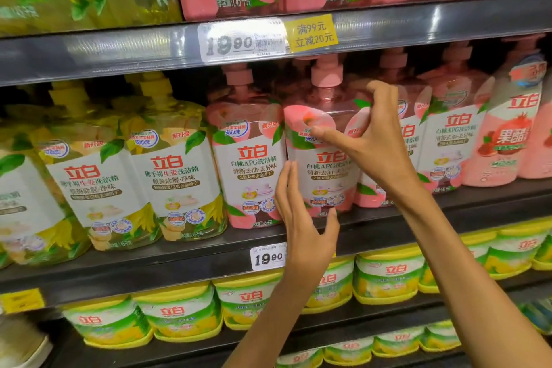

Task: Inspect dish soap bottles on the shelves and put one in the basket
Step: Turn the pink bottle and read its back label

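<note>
Pink peach dish soap bottle: a clear plastic pump bottle with a white and pink peach label point(321, 155), upright at the front edge of the dark middle shelf point(185, 251), between the two hands.
Right hand: point(373, 140) at the bottle's upper right shoulder, fingers spread and curved, thumb reaching across the label's front; whether it actually grips the bottle cannot be told.
Left hand: point(301, 218) at the bottle's lower left side, fingers straight and together beside its edge, thumb out under its base; holds nothing.
Neighbours: a matching pink bottle point(249, 164) just to the left, yellow ginger dish soap bottles point(176, 170) further left.
Price tag: white "19.90" label point(267, 257) on the shelf edge below the left hand.
</note>
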